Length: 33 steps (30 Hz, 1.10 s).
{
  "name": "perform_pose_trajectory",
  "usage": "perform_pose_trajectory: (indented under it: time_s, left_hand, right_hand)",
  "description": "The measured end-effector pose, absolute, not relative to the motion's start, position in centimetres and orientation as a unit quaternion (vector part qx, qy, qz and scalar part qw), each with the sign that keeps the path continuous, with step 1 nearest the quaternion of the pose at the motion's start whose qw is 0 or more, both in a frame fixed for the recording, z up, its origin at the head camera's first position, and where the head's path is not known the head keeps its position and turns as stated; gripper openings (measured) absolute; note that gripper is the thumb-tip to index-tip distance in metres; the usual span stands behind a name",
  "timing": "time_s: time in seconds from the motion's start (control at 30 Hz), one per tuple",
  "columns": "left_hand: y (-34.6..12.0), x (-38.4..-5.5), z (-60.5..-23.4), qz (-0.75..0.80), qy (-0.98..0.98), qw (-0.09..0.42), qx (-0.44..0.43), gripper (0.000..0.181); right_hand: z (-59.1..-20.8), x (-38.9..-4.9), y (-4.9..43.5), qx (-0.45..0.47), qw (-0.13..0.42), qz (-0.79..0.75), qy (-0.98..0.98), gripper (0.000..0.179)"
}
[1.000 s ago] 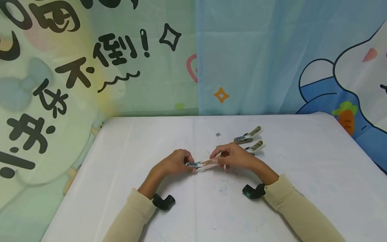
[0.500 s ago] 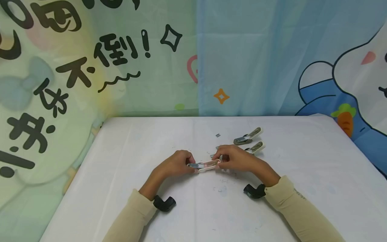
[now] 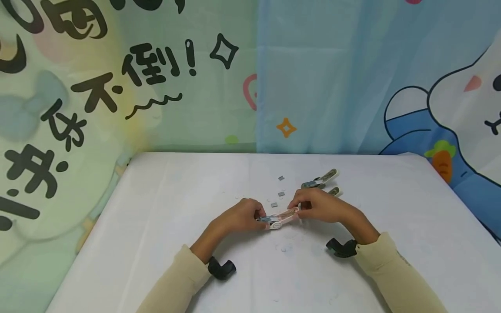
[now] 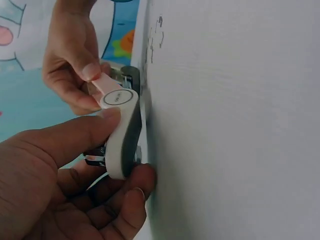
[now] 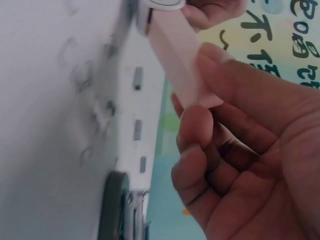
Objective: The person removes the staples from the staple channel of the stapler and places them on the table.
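Note:
A pink and white stapler (image 3: 278, 221) is held between both hands over the middle of the table, its arms spread apart. My left hand (image 3: 242, 216) grips the end with the dark base, thumb beside the round white hinge disc (image 4: 119, 97) in the left wrist view. The right hand (image 3: 322, 205) pinches the tip of the pink arm (image 5: 175, 55) between thumb and fingers. Two more staplers lie behind the right hand: the farther stapler (image 3: 318, 179) shows whole, the nearer stapler (image 3: 334, 191) is mostly hidden by that hand.
Short strips of staples lie in a row beyond the held stapler: a far strip (image 3: 281, 178), a middle strip (image 3: 281, 194) and a near strip (image 3: 274, 204). Loose staples (image 4: 160, 37) are scattered on the white tabletop (image 3: 176, 182). A printed curtain (image 3: 313, 78) hangs behind.
Both hands and the stapler have shifted to the right in the head view, which has itself moved slightly. The nearer staple strips, earlier partly behind the right hand, now show fully.

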<state>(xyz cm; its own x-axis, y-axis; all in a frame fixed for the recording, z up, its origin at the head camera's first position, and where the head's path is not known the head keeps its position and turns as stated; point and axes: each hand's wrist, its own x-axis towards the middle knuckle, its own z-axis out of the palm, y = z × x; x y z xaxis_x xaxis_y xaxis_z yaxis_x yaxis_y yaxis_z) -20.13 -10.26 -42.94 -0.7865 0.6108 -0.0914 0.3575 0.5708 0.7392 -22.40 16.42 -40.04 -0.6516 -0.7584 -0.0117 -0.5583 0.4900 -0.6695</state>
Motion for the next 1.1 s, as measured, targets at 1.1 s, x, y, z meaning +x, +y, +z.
perform_pose_trajectory:
  time_s: [1.1]
  left_hand:
    - [2.0, -19.0, -43.3, 0.218, 0.94, 0.039, 0.261, 0.02]
  right_hand:
    - [-39.1, -19.3, 25.9, -0.281, 0.101, -0.301, 0.906, 0.025]
